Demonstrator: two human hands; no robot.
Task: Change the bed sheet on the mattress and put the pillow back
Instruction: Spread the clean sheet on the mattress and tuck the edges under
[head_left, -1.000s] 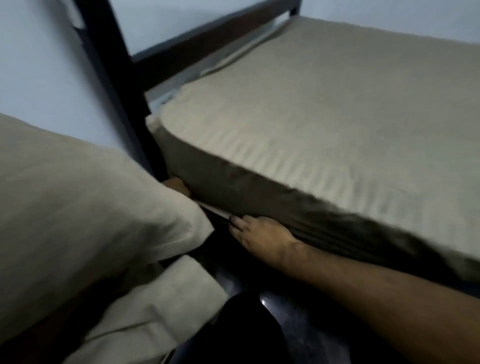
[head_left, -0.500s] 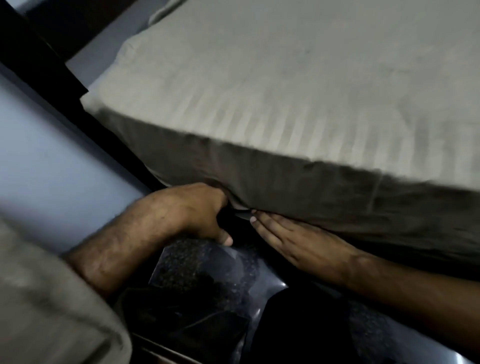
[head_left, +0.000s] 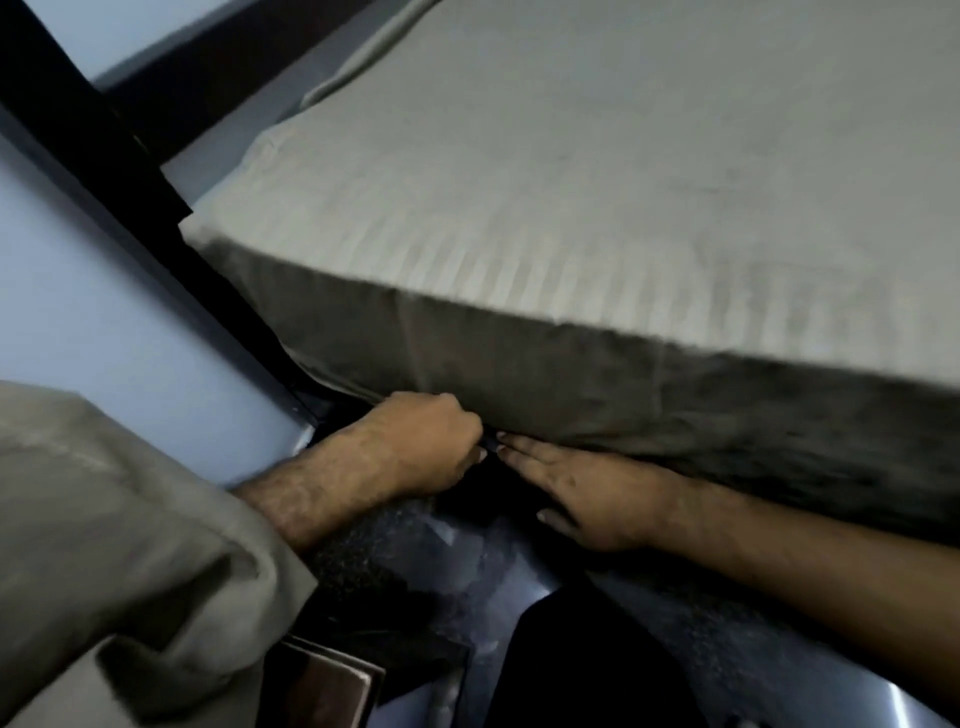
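The bed sheet (head_left: 597, 171) lies stretched over the mattress (head_left: 649, 410), directly above and beyond both hands; its striped top face is smooth and its side panel hangs down to the lower edge where the hands meet.

The left hand (head_left: 421, 447) is clenched at that lower edge, near the mattress corner. It appears to grip the hem of the sheet, though the fabric inside the fist is hidden, so the grasp is a judgement only. The right hand (head_left: 587, 493) lies just beside it, fingers straight and flat, fingertips pointed toward the left hand and pressed along the underside line of the mattress. It grasps nothing.

Judged purpose: the fist gathers the slack at the corner while the flat hand slides the hem under the mattress. The step in hand is therefore tucking, with the sheet already spread.

The mattress's near long edge runs from the corner left of the hands away to the right. The corner itself points toward the dark bed post (head_left: 130, 156), beyond and left of the left hand.

The pillow (head_left: 104, 545) sits well to the left of the left forearm, off the mattress, not yet returned.
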